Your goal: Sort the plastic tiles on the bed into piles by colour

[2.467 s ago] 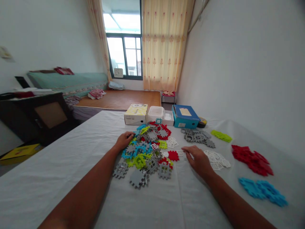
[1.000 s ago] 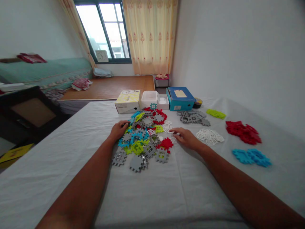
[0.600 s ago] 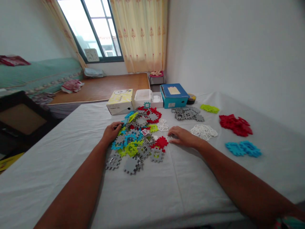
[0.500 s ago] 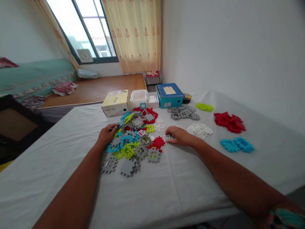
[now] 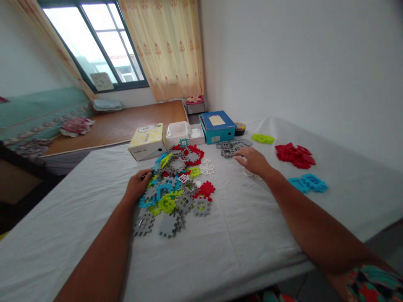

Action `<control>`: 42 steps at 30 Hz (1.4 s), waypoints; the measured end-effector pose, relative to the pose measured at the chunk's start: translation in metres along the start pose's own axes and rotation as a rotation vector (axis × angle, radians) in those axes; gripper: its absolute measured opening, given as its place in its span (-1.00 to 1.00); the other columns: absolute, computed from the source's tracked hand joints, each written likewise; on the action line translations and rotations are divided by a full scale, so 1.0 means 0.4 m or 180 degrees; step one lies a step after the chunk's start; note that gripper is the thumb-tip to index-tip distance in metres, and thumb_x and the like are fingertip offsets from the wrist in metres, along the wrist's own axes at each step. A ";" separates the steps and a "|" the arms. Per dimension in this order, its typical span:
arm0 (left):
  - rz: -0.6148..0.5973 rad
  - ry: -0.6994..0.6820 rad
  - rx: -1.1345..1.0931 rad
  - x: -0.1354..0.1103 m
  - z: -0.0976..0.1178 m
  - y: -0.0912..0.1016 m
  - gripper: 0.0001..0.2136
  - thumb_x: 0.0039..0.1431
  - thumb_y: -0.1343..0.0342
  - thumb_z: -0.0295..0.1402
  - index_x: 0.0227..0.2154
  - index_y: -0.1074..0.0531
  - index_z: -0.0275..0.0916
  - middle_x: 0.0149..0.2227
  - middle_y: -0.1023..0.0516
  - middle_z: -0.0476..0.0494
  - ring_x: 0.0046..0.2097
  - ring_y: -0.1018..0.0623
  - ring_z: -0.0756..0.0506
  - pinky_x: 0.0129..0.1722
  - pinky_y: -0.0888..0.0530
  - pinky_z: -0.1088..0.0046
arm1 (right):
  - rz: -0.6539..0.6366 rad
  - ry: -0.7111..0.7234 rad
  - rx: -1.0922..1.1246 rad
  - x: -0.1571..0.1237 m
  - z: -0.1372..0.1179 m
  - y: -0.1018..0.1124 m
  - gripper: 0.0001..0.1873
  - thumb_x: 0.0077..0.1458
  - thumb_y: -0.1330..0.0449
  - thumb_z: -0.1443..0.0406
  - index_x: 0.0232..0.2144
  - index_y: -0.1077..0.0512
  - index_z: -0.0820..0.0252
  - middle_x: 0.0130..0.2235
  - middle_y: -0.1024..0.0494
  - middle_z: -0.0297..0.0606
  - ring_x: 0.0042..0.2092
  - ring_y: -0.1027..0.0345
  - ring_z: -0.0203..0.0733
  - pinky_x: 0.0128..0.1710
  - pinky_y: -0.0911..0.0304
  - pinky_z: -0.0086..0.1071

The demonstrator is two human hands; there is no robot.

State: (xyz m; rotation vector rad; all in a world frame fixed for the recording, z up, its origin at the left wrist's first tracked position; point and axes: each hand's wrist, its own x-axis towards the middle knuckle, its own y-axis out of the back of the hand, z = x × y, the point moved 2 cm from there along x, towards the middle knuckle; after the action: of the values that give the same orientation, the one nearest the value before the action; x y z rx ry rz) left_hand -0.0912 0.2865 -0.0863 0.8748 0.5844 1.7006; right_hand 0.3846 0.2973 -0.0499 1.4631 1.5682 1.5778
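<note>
Resting at the L side of the mixed pile (image 5: 166,204), the L hand (image 5: 138,183) has its fingers loosely curled, tips at or just beside the outermost pcs; can't tell if it's gripping one. Prob. parked there to steady that edge, tho that's only a guess.

R hand (image 5: 252,160) is palm-down w/ bent fingers, over the white pcs (image 5: 248,173) and hiding most of them. Can't tell if anything's pinched btwn thumb & fingers, or if they touch the pcs below.

Mixed pile fills the space btwn the hands, nearer the L: grey, blue, lime, red & white notched pcs, all overlapping. A small white cluster (image 5: 207,167) lies along its R edge, on the side facing the R hand; easy reach from there, I'd say.

Around the R hand, heaps are single-colour, prob. kept apart so shades don't mix: grey heap (image 5: 226,149) just beyond & to its L, lime heap (image 5: 263,139) farther beyond, red heap (image 5: 294,155) to its R, blue heap (image 5: 310,183) R of the forearm.

Beyond both hands stand the yellow box (image 5: 146,142), white container (image 5: 177,131) & blue box (image 5: 218,128), prob. pushed back for working room.
</note>
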 end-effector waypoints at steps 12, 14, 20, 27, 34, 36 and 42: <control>0.0024 -0.0103 -0.0002 0.006 -0.019 -0.008 -0.58 0.09 0.02 -0.10 -0.14 -0.55 -0.25 -0.08 -0.60 -0.15 -0.02 -0.55 -0.18 0.06 -0.43 0.29 | -0.0688 0.0982 0.0116 0.036 -0.213 -0.186 -0.42 0.31 0.12 0.04 0.27 -0.15 0.13 0.34 -0.09 -0.10 0.33 0.06 -0.06 0.26 0.06 -0.13; 0.0016 -0.0127 0.0011 0.006 -0.021 -0.008 -0.57 0.09 0.02 -0.09 -0.14 -0.55 -0.25 -0.09 -0.60 -0.16 -0.03 -0.55 -0.18 0.06 -0.44 0.29 | -0.0681 0.1010 0.0087 0.032 -0.214 -0.172 -0.46 0.31 0.10 0.04 0.22 -0.24 0.11 0.30 -0.18 -0.09 0.30 -0.03 -0.06 0.23 0.02 -0.13; 0.0000 -0.0169 0.0015 0.005 -0.022 -0.007 -0.57 0.10 0.03 -0.09 -0.13 -0.55 -0.24 -0.08 -0.59 -0.16 -0.04 -0.55 -0.18 0.05 -0.44 0.29 | -0.0382 0.0873 0.0524 0.013 -0.200 -0.112 -0.69 0.28 -0.01 0.18 -0.12 -0.50 0.15 -0.10 -0.56 -0.16 -0.03 -0.35 -0.12 0.00 -0.18 -0.24; 0.0007 -0.0224 0.0059 0.009 -0.025 -0.008 -0.56 0.10 0.03 -0.07 -0.14 -0.55 -0.25 -0.09 -0.60 -0.17 -0.03 -0.55 -0.19 0.05 -0.43 0.28 | -0.0547 0.1122 0.0894 0.008 -0.162 -0.121 -0.69 0.16 -0.17 0.27 -0.05 -0.47 0.23 -0.04 -0.53 -0.09 -0.01 -0.34 -0.09 0.03 -0.20 -0.24; 0.0009 -0.0229 -0.0011 0.011 -0.034 -0.012 -0.58 0.10 0.02 -0.08 -0.15 -0.55 -0.22 -0.10 -0.60 -0.14 -0.05 -0.55 -0.17 0.05 -0.43 0.29 | -0.1059 0.0820 0.0886 0.003 -0.151 -0.092 -0.66 -0.05 -0.33 0.30 -0.16 -0.52 0.26 -0.17 -0.56 -0.11 -0.15 -0.41 -0.11 -0.13 -0.27 -0.32; 0.0012 -0.0206 -0.0019 0.011 -0.033 -0.012 -0.57 0.09 0.02 -0.08 -0.15 -0.55 -0.23 -0.09 -0.60 -0.15 -0.04 -0.55 -0.18 0.05 -0.43 0.29 | -0.1059 0.0637 0.1008 0.005 -0.149 -0.088 -0.66 -0.10 -0.35 0.32 -0.19 -0.53 0.24 -0.22 -0.57 -0.17 -0.21 -0.42 -0.16 -0.21 -0.27 -0.38; -0.0001 -0.0186 -0.0030 0.007 -0.022 -0.007 -0.58 0.09 0.01 -0.08 -0.15 -0.55 -0.23 -0.09 -0.60 -0.15 -0.03 -0.55 -0.18 0.06 -0.43 0.30 | -0.0955 0.0248 0.1403 0.015 -0.121 -0.064 -0.87 -0.02 -0.27 0.31 -0.35 -0.56 0.19 -0.34 -0.61 -0.30 -0.30 -0.45 -0.26 -0.29 -0.24 -0.46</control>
State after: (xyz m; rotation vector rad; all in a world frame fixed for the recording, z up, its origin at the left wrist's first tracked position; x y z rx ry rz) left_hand -0.0969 0.2903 -0.0932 0.9144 0.5367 1.6707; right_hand 0.3311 0.2890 -0.0602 1.3007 2.1670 1.1777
